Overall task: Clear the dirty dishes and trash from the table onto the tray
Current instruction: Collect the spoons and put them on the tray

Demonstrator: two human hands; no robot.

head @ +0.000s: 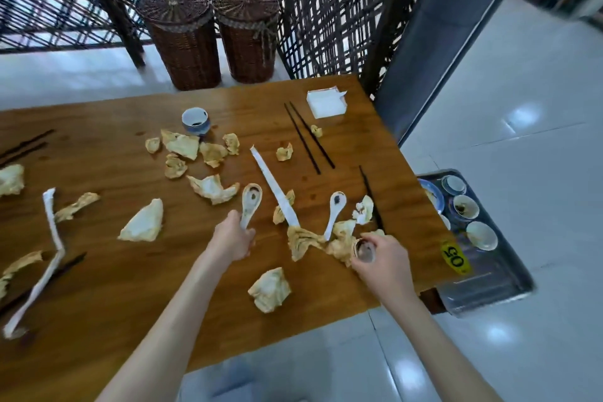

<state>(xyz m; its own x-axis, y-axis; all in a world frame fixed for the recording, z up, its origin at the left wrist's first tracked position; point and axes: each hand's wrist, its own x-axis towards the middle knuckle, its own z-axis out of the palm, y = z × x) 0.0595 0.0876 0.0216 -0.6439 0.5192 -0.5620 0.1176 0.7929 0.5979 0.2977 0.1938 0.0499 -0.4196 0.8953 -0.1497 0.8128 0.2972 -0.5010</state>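
Two hands [233, 237] [381, 259]; three spoons [249, 206].

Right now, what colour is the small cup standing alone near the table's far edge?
Blue outside, white inside: the cup, head view.

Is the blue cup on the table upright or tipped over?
Upright. The blue cup stands on its base on the table, its open rim facing up, with a dark residue visible inside.

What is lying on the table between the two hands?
In the head view, between left hand and right hand: crumpled napkins, a paper strip's end, and a white spoon.
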